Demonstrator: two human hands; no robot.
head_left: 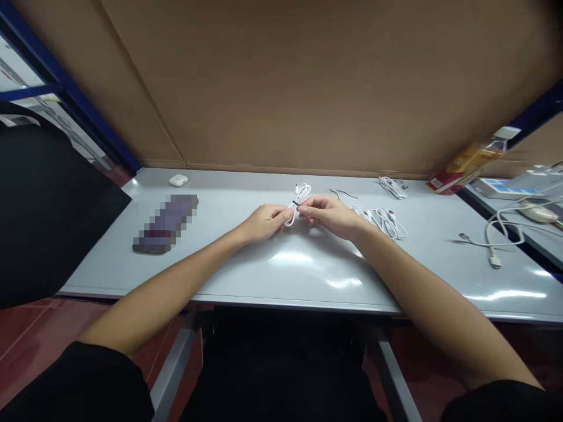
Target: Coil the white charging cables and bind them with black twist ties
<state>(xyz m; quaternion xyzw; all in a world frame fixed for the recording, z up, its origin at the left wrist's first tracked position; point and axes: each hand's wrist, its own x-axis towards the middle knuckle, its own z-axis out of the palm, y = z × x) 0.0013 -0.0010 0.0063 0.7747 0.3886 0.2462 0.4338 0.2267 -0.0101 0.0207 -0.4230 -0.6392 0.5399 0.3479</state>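
A coiled white charging cable is held above the grey table, its plug end pointing up. My left hand is closed around the lower left of the coil. A black twist tie goes round the middle of the bundle. My right hand pinches at the tie's right side, thumb and forefinger together. Just right of that hand lie more coiled white cables, partly hidden behind my forearm. Thin loose black twist ties rest on the table behind my right hand.
Another coiled cable lies at the back right, near a bottle. A loose white cable trails over the right edge of the table. A blurred-out flat object and a white earbud case are on the left.
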